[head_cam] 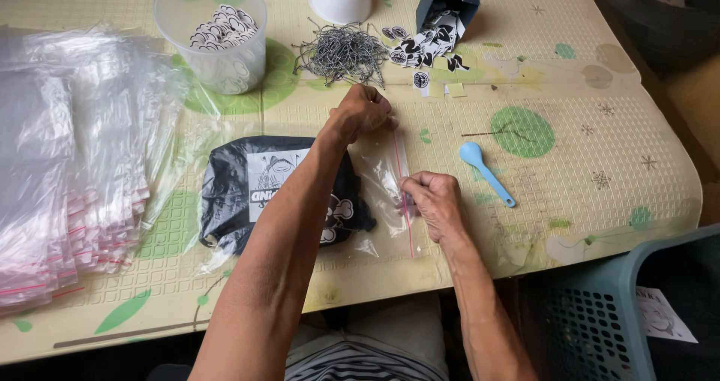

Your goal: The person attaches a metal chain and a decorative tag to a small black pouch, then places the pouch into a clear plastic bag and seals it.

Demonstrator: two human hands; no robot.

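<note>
My left hand (363, 112) pinches far end of zip bag (375, 193) seal, right hand (431, 201) pinches near end; seal runs toward counter's near edge, black garment (247, 193) inside, leftward.

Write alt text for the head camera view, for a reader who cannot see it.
A person's left hand and right hand pinch the red zip edge of a clear plastic bag holding a folded black printed garment, on a patterned yellow-green table mat. Nearby lie a stack of clear zip bags, a light blue plastic spoon and a pile of thin grey strings.
</note>
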